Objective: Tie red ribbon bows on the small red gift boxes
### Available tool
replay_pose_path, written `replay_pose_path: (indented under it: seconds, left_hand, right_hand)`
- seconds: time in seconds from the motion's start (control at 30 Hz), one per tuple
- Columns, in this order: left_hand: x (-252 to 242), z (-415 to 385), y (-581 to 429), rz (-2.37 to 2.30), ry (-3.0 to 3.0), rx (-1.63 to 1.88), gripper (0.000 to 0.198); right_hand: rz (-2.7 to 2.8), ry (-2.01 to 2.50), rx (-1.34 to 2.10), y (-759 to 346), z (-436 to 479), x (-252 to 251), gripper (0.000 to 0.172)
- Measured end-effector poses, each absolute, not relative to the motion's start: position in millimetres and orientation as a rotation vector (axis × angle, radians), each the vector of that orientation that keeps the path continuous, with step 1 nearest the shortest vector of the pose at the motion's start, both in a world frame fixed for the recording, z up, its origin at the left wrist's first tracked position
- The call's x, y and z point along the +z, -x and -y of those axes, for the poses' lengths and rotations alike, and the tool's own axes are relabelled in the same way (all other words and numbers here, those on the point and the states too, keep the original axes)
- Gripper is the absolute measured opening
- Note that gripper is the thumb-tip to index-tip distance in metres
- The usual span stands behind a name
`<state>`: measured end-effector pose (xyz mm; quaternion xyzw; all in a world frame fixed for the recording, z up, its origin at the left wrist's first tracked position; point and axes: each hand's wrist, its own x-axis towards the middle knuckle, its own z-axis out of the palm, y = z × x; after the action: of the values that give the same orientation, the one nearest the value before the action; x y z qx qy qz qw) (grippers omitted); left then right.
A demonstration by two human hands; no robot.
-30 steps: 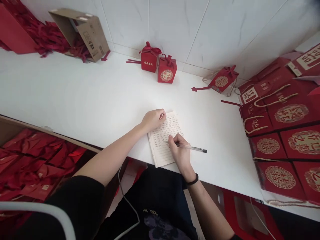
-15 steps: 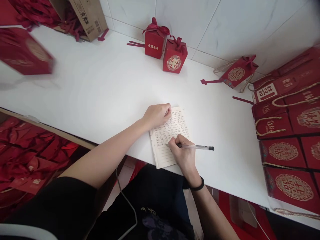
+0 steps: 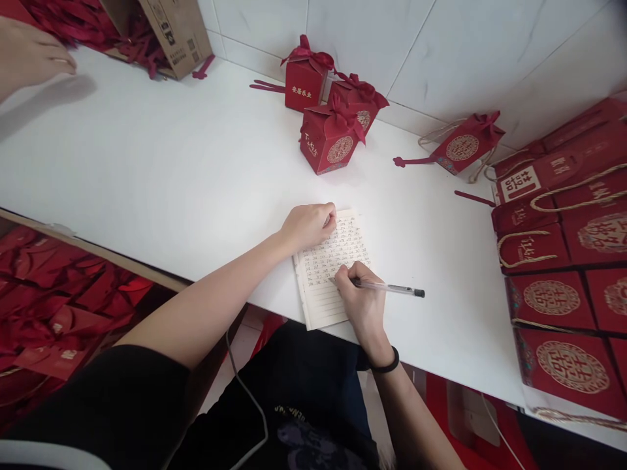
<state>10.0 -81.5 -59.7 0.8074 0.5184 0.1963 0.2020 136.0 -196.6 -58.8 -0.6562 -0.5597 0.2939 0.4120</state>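
My right hand (image 3: 361, 297) is closed round a clear pen (image 3: 392, 287) with a black cap end, its tip on a lined notepad (image 3: 326, 307). Rows of handwritten numbers fill the upper part of the page; the lines at the bottom are blank. Curled into a loose fist, my left hand (image 3: 311, 225) rests on the pad's top left corner. Whether that fist holds anything is hidden. Beyond the pad stands a red gift box (image 3: 326, 147) with a ribbon bow, in front of two more boxes.
Another person's hand (image 3: 34, 55) reaches in at the far left, near a cardboard box (image 3: 179, 39) of red ribbons. A red bag (image 3: 463, 145) leans by the tiled wall. Stacked red boxes (image 3: 553, 297) line the right side. Red packages (image 3: 59, 307) lie below the table's left edge.
A red gift box now stands in front of the two by the wall; the blurred one at the left is gone, and another person's hand shows there. My pen has shifted slightly right.
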Motion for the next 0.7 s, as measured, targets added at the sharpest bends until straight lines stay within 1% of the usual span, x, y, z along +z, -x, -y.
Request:
replay_pose_path:
  seconds: [0.23,0.43,0.57,0.63,0.7]
  left_hand:
    - [-60.0,81.9,-11.1,-1.457,-2.258,0.549,0.018]
    - [-61.2,79.5,-6.9,-1.453,-2.258,0.546,0.018]
    - [-56.3,85.4,-9.6,-1.429,-2.235,0.56,0.018]
    - [-52.3,98.0,-16.6,-1.379,-2.288,0.59,0.021]
    - [-50.0,115.2,-22.3,-1.241,-2.284,0.686,0.018]
  right_hand:
    - [1.416,1.607,0.779,-136.4,198.4,-59.0,0.035]
    - [1.0,1.426,0.955,-143.5,197.7,-58.8,0.034]
    - [0.862,1.249,0.843,-140.7,198.9,-52.6,0.032]
    - [0.873,1.137,0.769,-134.1,204.2,-38.7,0.031]
    - [0.964,0.977,0.713,-127.0,214.1,-18.5,0.03]
